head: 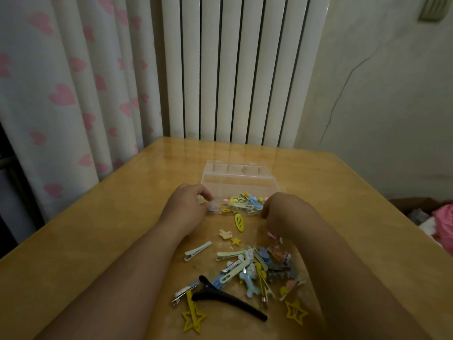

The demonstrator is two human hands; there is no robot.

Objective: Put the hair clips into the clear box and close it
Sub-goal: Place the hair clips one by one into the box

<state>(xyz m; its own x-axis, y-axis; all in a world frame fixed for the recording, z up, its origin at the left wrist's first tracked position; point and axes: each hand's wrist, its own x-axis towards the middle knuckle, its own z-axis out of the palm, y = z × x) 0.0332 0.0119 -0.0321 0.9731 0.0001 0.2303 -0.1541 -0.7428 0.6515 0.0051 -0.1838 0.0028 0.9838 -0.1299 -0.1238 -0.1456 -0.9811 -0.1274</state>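
The clear box stands open in the middle of the table, its lid tilted up at the back. Several coloured hair clips lie in its front part. My left hand pinches the box's front left corner with curled fingers. At the front right corner my right hand curls its fingers against the box; the fingertips are mostly hidden. A loose pile of clips lies between my forearms, with a long black clip, two yellow star clips and a yellow oval clip.
The wooden table ends at a white radiator behind the box. A heart-patterned curtain hangs at the left. Pink and white fabric lies beyond the table's right edge.
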